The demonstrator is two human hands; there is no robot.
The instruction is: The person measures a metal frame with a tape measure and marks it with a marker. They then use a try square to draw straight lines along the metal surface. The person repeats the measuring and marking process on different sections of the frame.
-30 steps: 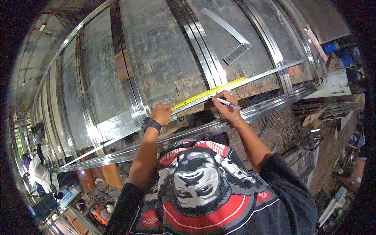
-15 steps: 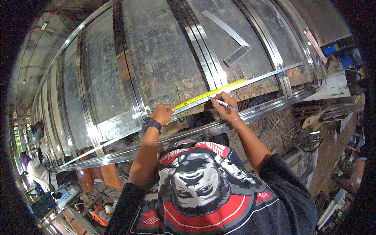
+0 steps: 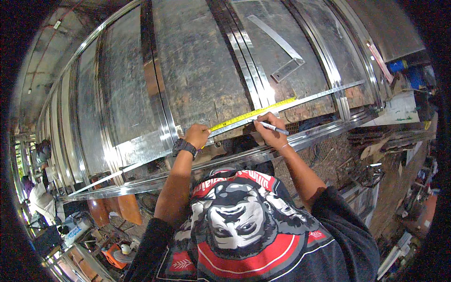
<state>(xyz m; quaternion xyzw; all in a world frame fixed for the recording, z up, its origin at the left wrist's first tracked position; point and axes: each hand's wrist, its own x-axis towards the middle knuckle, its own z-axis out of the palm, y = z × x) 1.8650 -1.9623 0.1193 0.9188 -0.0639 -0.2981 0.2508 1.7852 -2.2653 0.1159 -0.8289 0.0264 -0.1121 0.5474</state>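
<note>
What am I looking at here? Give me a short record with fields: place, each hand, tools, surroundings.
Place: a workbench covered with sheet metal panels and metal channels
Left hand: presses the yellow tape measure down on a long metal strip
Right hand: holds a marker pen, tip at the tape's edge
Wrist: black watch on the left arm
Other tool: a metal square lying further back
Surroundings: another person far left; clutter on the floor

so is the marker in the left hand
No, the right hand holds the marker with its tip at the yellow tape measure, while the left hand presses the tape down.
</note>
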